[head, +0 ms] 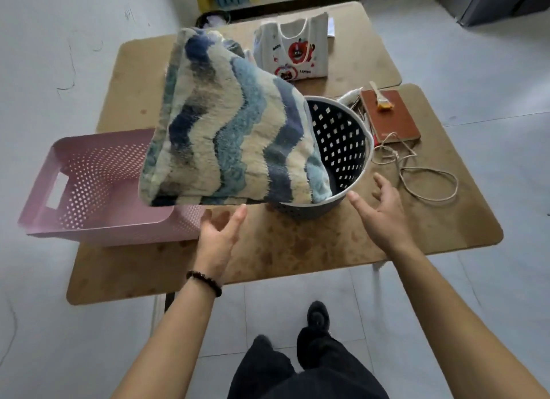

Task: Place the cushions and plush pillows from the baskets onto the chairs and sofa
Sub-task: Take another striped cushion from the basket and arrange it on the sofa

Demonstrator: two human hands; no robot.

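Brown table (297,244) — bag (293,53) print too blurred to read. Cushion (232,130) leans out of the round basket (342,142), its lower edge just above the left hand's (218,235) spread fingertips (242,212); right hand (384,214) open, fingers apart — just beside the basket rim.

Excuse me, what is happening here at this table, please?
A person stands at a brown table and reaches with both open hands for a wavy blue-and-cream cushion. It leans out of a dark round basket. The left hand is just under its edge; the right hand is beside the basket. The pink basket looks empty.
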